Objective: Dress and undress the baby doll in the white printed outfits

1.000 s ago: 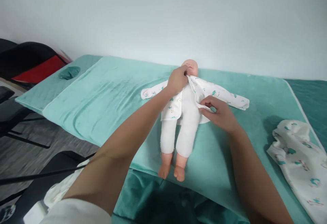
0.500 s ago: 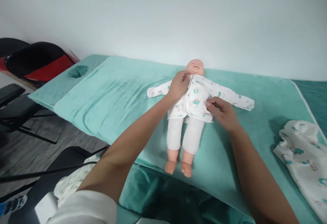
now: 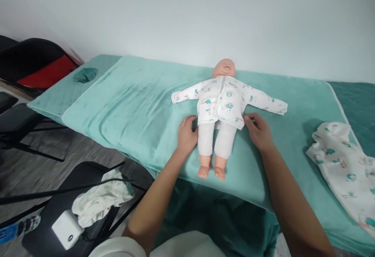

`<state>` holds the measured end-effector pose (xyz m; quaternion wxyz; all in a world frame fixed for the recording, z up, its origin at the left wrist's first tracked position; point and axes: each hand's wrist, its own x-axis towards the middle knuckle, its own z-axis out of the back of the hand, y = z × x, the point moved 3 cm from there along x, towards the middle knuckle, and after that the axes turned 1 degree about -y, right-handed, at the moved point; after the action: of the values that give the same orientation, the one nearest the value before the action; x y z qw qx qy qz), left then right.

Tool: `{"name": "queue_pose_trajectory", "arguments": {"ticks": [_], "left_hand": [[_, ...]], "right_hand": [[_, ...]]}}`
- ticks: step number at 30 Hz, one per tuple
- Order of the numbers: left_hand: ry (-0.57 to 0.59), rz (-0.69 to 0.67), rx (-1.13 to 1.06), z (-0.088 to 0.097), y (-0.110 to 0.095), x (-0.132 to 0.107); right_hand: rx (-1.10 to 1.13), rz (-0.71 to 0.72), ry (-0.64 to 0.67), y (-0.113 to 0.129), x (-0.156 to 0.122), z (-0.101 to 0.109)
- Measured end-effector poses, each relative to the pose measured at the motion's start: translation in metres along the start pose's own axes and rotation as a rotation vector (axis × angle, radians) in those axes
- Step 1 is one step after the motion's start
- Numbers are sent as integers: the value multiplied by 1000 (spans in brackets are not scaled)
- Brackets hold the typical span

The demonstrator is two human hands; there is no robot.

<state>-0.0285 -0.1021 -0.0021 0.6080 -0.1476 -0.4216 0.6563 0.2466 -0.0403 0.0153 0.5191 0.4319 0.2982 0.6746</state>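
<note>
A baby doll [image 3: 224,68] lies on its back on the green-covered bed, arms spread, in white leggings [image 3: 206,138]. It wears a white printed baby shirt [image 3: 230,99], whose front edges meet down the middle. My right hand [image 3: 260,132] pinches the shirt's lower corner at the doll's hip on the right. On the opposite side, my left hand [image 3: 187,135] rests by the hem, its fingers curved and a gap showing between thumb and forefinger. The fingertips are close to the fabric; whether they touch it is unclear.
Another printed white garment [image 3: 342,171] lies on the bed [image 3: 140,93] at the right. A folding chair [image 3: 88,171] at the lower left holds a crumpled cloth [image 3: 102,198] and a white box-like device [image 3: 66,229]. A bottle [image 3: 20,229] is beside it. The wall runs behind the bed.
My left hand has left the shirt's collar and come down to the hem on the left. My right hand stays at the lower right side. The view has shifted slightly.
</note>
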Motion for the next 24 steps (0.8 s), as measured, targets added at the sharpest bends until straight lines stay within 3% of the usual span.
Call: {"name": "queue_pose_trajectory", "arguments": {"ticks": [3,7,10,13,17,24], "left_hand": [[7,24,37,0,-1,-2],[21,38,138,-5,1,-1],[30,25,239,-7,-2,1],[52,-1,282,-8,-6,2],[64,5,253,-6,-8,2],[52,-20,208,-7,-5,2]], "right_hand": [[-20,-32,-26,-4,-19,0],[-238,34,-52,-2,-39,-5],[-447,24,-96,2,-36,-13],[-579,-109,-79,6,-25,-21],[-598,-251,-23,12,-21,-24],[-580,-276,2,22,-38,-24]]}}
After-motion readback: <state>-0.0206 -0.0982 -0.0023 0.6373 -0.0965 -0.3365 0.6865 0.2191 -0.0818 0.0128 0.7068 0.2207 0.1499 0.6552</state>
